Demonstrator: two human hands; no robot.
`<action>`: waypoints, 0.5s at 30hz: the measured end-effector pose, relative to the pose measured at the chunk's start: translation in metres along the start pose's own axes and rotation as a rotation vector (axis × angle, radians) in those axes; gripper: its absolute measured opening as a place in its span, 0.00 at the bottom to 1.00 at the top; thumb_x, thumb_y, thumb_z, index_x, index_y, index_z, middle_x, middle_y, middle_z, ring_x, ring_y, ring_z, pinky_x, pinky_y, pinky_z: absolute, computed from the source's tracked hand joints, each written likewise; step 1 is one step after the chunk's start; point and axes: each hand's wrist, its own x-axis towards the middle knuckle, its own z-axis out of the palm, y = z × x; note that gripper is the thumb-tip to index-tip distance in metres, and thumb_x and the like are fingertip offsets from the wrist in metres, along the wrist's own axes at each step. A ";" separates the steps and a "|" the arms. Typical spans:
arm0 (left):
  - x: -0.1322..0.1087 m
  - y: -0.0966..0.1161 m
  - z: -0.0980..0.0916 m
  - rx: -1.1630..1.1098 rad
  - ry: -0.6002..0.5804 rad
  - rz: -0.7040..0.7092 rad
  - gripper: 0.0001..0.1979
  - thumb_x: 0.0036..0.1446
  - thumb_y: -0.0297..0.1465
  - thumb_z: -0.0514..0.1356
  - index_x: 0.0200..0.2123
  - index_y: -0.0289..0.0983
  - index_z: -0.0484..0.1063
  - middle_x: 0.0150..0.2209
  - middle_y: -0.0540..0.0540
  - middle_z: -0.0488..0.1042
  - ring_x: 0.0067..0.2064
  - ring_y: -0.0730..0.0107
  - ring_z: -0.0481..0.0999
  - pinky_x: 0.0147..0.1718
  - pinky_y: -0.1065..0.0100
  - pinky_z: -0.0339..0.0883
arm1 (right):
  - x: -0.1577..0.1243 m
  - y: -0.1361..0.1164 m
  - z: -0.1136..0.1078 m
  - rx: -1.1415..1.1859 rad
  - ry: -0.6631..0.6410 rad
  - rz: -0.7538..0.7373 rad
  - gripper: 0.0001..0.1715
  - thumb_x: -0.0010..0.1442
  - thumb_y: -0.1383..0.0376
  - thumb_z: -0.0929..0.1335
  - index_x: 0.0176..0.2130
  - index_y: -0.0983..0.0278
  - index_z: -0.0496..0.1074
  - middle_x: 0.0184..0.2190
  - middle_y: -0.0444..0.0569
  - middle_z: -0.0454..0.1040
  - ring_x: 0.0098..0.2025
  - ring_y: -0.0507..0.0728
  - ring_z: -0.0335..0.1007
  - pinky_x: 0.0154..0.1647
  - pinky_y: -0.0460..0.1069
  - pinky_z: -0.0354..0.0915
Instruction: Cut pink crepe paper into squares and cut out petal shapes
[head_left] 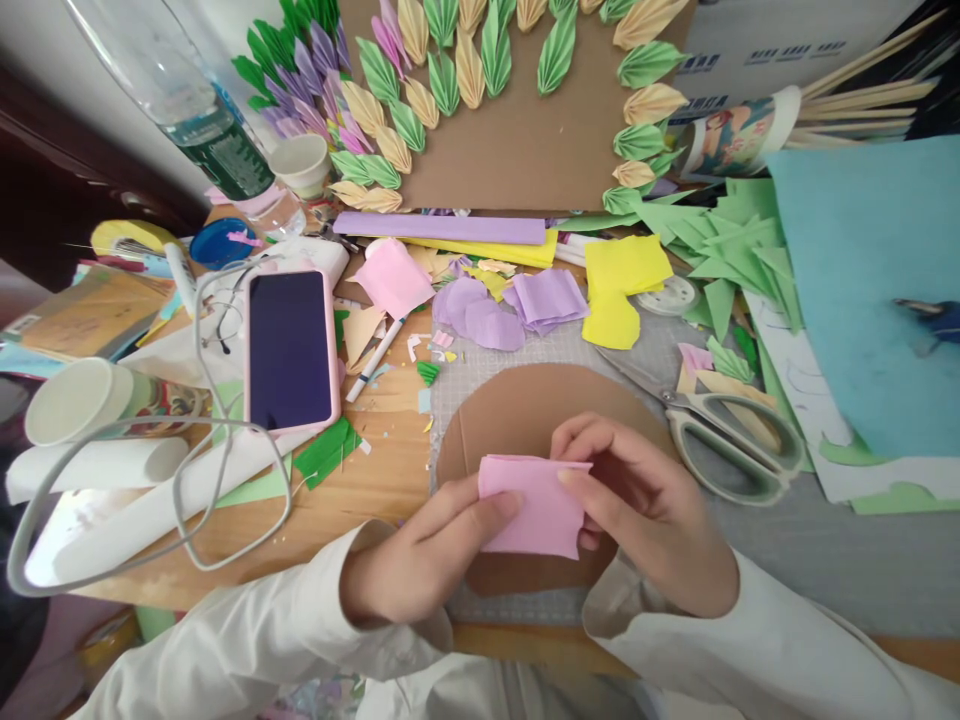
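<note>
A folded piece of pink paper [534,515] is held up between both my hands, its layers showing along the top edge. My left hand [442,545] pinches its left side, thumb lying on the front face. At the upper right corner, my right hand [645,510] grips the paper between thumb and fingers; some fingertips are hidden behind it. Beneath the hands lies a round piece of brown cardboard [510,400] on a grey cutting mat [847,570]. Grey-handled scissors [731,440] rest on the mat to the right of my right hand.
Purple paper pieces [547,300], yellow paper [619,285] and another pink square [394,278] lie beyond the cardboard. A phone [291,350] and a looped cable [180,500] are at left. Behind stands a cardboard panel [517,150] with folded paper leaves. Green paper triangles [720,235] are piled at right.
</note>
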 end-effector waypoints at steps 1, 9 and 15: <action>0.000 0.000 0.000 -0.007 0.018 -0.010 0.16 0.64 0.42 0.54 0.40 0.40 0.77 0.33 0.48 0.78 0.36 0.64 0.77 0.36 0.66 0.73 | 0.000 0.000 0.000 -0.027 0.012 0.000 0.04 0.61 0.65 0.67 0.33 0.61 0.68 0.33 0.44 0.65 0.23 0.47 0.63 0.15 0.41 0.61; 0.004 -0.004 -0.007 -0.364 -0.272 0.008 0.18 0.64 0.43 0.52 0.46 0.41 0.76 0.42 0.43 0.78 0.47 0.56 0.75 0.44 0.58 0.70 | 0.004 0.005 -0.007 -0.028 0.045 0.093 0.10 0.57 0.61 0.72 0.29 0.61 0.68 0.31 0.43 0.67 0.30 0.50 0.65 0.25 0.43 0.66; 0.005 0.005 -0.007 -0.501 -0.320 -0.062 0.17 0.63 0.34 0.50 0.41 0.34 0.77 0.44 0.41 0.77 0.48 0.57 0.73 0.50 0.59 0.63 | 0.007 0.003 -0.009 0.352 -0.019 0.390 0.16 0.50 0.59 0.76 0.26 0.63 0.68 0.32 0.43 0.66 0.25 0.47 0.62 0.19 0.42 0.61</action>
